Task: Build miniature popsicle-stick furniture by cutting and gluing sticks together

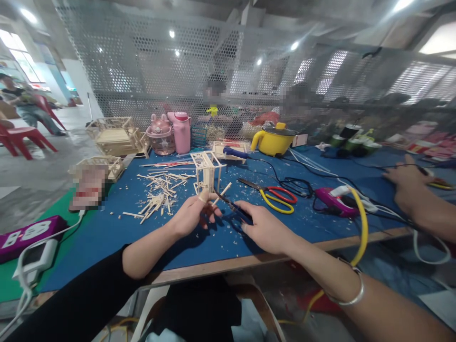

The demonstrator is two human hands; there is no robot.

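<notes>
Loose sticks [156,205] are lying left of wooden frame [206,176], blue tabletop [116,232].
Left hand [192,214] is pinching frame's lower end, thumb and forefinger nearly closed, others loosely curled; right hand [265,228] is gripping dark tool [235,209], fingers wrapped, tip near frame.

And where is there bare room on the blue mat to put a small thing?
Two patches of the blue mat look mostly free: front left, between the green mat and black sleeve; front right, bordered by the scissors, right hand and purple power strip. It is crowded beyond the left hand: loose sticks, wooden frame.
</notes>
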